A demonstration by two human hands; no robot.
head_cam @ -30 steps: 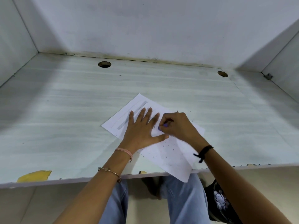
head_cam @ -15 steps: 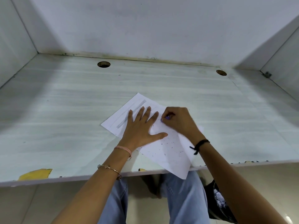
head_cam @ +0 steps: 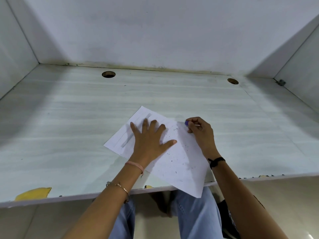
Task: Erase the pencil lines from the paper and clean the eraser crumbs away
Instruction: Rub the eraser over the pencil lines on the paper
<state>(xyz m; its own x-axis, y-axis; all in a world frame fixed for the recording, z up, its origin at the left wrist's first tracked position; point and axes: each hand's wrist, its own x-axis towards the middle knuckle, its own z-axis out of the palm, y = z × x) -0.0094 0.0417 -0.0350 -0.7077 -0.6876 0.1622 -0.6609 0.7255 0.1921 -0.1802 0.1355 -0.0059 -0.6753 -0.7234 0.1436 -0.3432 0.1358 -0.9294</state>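
Observation:
A white sheet of paper [head_cam: 183, 163] lies askew on the desk, its near corner hanging over the front edge. Grey pencil lines [head_cam: 128, 140] run along its far left part. Dark eraser crumbs [head_cam: 172, 160] are scattered over its middle and near half. My left hand [head_cam: 148, 140] lies flat on the sheet with fingers spread, pinning it down. My right hand [head_cam: 201, 130] pinches a small purple eraser [head_cam: 186, 123] at the sheet's far right edge.
The pale desk [head_cam: 69, 126] sits in a walled booth, with panels at the back and both sides. Two round cable holes [head_cam: 108, 74] [head_cam: 232, 81] lie near the back. A chipped yellow patch [head_cam: 33, 193] marks the front edge at left. My knees are below the desk.
My right hand has moved the eraser away from the left hand's fingertips, up and to the right, to the sheet's far edge. The left hand stays flat on the paper.

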